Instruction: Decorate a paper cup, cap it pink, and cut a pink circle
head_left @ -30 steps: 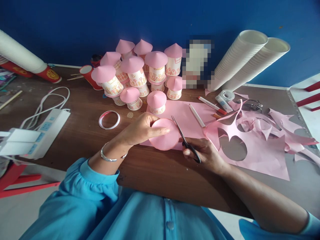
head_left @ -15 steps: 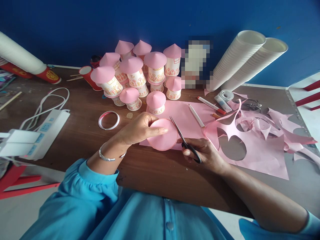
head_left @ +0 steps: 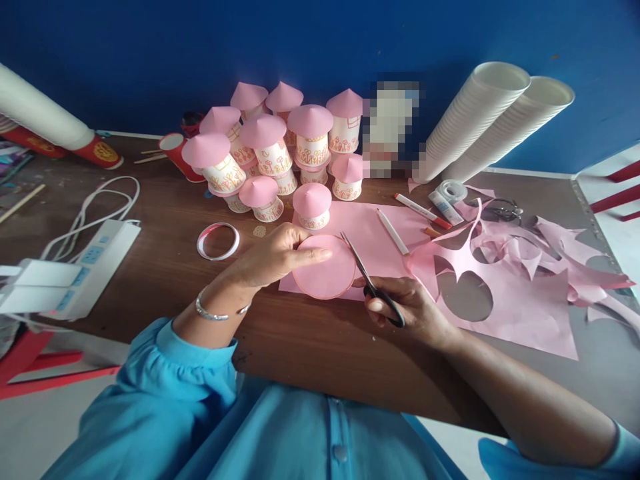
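Between the thumb and fingers of my left hand (head_left: 283, 257) is a round pink paper disc (head_left: 325, 275) with an orange-red outline along its edge. My right hand (head_left: 407, 307) grips a pair of black-handled scissors (head_left: 365, 270), whose blades point up and left beside the disc's right edge. The blades look closed together; I cannot tell whether they touch the paper. Under the disc lies a pink paper sheet (head_left: 370, 227). Just beyond stands a small paper-cup house (head_left: 313, 207) with a pink cone roof.
Several more cone-roofed cup houses (head_left: 265, 143) stand behind. Two markers (head_left: 393, 231) rest on the pink sheet. Pink offcuts (head_left: 530, 293) spread over the right side, near tall stacks of white cups (head_left: 473, 127). At left are a tape ring (head_left: 217, 241) and a power strip (head_left: 97, 270).
The pink disc has shifted very slightly up and left in my left hand, and now appears flatter to view. The scissors stay almost where they were.
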The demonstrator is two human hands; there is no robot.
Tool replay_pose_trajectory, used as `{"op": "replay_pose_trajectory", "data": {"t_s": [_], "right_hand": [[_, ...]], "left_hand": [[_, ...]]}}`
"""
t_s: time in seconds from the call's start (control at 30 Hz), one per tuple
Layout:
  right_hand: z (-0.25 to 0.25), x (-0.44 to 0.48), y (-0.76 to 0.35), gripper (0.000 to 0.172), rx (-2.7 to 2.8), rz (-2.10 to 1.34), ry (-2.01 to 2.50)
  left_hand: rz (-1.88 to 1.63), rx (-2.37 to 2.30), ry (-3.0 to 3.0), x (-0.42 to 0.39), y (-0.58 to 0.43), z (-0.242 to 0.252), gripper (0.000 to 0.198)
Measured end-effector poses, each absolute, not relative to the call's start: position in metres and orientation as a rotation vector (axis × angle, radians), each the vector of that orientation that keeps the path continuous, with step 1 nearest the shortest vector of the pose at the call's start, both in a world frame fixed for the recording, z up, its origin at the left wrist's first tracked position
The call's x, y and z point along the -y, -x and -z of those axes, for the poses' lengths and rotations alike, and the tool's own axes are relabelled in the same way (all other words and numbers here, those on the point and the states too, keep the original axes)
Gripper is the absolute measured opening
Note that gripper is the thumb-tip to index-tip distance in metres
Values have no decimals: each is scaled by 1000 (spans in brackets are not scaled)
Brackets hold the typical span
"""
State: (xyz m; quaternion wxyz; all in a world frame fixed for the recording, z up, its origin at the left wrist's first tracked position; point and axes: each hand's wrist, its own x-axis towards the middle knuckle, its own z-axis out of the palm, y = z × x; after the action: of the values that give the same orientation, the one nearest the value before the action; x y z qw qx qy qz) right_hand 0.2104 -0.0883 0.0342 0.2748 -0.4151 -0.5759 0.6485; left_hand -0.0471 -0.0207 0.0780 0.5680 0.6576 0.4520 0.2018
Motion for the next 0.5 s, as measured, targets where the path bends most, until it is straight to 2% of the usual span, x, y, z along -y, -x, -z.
{"op": "replay_pose_trajectory", "data": {"t_s": [0.5], "right_hand": [[-32,89,-212,39,1516,-1794,1091]], "left_hand": [[-500,-1087,-1495,21,48,-78,54]]}}
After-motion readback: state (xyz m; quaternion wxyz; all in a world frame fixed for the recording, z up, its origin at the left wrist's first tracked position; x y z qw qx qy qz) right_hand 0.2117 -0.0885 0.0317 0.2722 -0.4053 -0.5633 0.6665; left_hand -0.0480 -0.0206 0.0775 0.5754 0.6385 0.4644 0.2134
